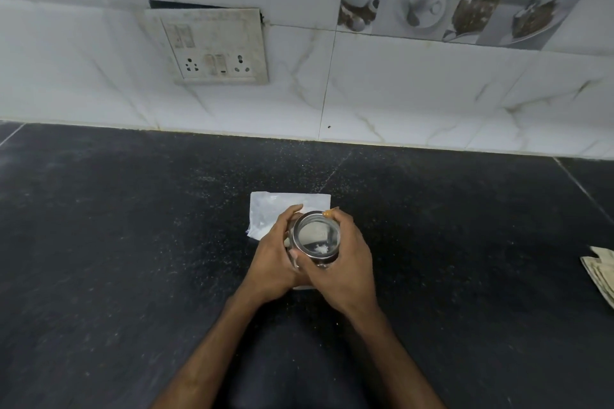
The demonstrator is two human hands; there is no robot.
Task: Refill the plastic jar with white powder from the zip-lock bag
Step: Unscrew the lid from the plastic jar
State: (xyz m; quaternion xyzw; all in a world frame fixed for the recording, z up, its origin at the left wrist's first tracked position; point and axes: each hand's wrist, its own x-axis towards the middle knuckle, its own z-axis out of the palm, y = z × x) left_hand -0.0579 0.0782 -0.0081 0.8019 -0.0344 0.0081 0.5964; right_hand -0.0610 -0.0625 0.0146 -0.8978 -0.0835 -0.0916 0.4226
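Note:
A clear plastic jar (315,239) with a shiny round lid stands on the black counter (133,242) near its middle. A small white clump shows inside the jar near the lid. My left hand (275,262) wraps the jar's left side. My right hand (342,262) grips the lid from the right, fingers curled over its rim. Flat on the counter just behind the jar lies the zip-lock bag (265,209) of white powder, its near part hidden by my left hand.
White marble-look wall tiles rise behind the counter, with a switch and socket plate (216,50) at upper left. A folded cloth or paper (601,272) lies at the counter's right edge. Fine white specks dust the counter around the bag.

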